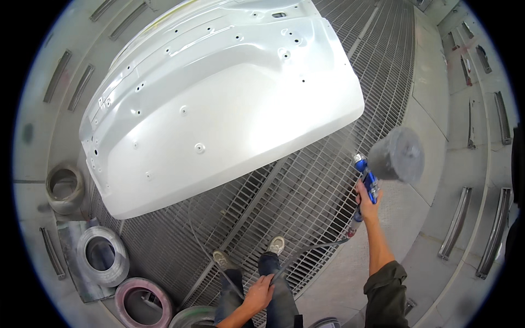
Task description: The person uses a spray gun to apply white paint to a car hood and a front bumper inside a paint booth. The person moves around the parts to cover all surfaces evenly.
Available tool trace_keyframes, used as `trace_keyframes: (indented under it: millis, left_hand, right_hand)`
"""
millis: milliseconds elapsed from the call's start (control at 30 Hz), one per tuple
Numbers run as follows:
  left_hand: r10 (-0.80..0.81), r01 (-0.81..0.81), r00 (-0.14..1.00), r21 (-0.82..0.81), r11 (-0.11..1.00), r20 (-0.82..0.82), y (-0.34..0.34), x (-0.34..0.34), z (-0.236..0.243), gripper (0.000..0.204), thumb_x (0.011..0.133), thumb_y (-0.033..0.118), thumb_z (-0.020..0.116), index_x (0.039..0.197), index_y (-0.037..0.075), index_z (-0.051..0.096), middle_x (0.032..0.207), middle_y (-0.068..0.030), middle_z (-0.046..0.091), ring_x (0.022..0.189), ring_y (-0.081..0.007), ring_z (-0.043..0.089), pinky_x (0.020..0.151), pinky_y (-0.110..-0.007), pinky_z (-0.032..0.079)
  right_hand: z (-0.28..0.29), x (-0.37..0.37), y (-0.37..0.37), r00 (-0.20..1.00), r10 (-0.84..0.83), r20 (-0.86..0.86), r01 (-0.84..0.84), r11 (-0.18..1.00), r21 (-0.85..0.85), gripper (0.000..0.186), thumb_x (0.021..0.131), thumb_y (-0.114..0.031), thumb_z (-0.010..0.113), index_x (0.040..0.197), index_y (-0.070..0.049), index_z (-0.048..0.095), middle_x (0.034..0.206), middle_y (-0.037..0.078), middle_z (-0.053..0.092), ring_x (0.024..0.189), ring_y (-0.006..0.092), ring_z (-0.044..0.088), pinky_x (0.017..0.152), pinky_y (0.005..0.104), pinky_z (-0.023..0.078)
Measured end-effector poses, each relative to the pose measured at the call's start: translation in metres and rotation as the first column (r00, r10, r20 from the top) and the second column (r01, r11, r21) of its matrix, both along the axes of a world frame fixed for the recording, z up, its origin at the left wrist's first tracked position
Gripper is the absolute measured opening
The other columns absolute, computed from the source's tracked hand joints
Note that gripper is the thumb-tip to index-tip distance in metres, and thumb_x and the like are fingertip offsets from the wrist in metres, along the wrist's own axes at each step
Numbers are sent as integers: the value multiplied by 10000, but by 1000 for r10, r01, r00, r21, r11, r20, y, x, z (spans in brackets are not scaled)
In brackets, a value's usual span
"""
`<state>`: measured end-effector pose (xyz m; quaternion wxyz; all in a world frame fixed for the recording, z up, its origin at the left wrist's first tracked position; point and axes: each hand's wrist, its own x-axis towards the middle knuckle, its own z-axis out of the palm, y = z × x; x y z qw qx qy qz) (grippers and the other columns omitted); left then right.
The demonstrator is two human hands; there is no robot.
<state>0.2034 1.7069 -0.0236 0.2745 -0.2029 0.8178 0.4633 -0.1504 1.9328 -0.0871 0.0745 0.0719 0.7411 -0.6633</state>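
A blue spray gun (pixel 370 183) with a grey cup (pixel 398 155) on top is gripped by my right hand (pixel 368 202), fingers wrapped round its handle. Its nozzle points toward the lower right corner of a large white car body panel (pixel 235 115), a little apart from it, and a faint mist shows there. From the handle's lower end a dark air hose (pixel 311 247) runs back to my left hand (pixel 259 293). That hand is closed round the hose in front of my legs, and the hose loops on toward the floor under the panel.
Metal grating (pixel 246 202) makes up the floor under the panel and my feet. At the lower left lie several rings or tyres, among them a grey one (pixel 118 257) and a reddish one (pixel 167 309). Pale walls with slotted fixtures (pixel 455 224) stand on both sides.
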Motion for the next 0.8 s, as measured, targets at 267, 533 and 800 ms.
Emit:
trace_keyframes:
  millis: [267,533,800]
  left_hand:
    - [258,-257,966,134,957,16,-1,14,13,427,886,249,686,1235,26,584,948,-203,639,884,-380,646,760,-445,505]
    - [181,-187,967,14,982,180,-13,37,13,290,890,292,680,986,20,654,765,-190,635,746,-384,635,664,-438,487]
    - [312,-312,950,4,950,-7,-9,20,33,232,859,241,696,975,42,668,762,-183,656,738,-374,653,660,-431,500]
  right_hand:
    - [44,-102,49,998,-44,-44,46,999,27,216,920,-116,586,1033,59,643,967,136,670,851,221,677,535,349,610]
    - [84,-156,45,999,-51,8,48,973,224,282,887,-120,588,1083,78,630,1007,156,661,857,261,681,531,360,609]
    - [91,-113,7,997,56,58,-67,976,209,156,853,-160,657,784,-33,596,617,18,558,451,90,487,369,244,373]
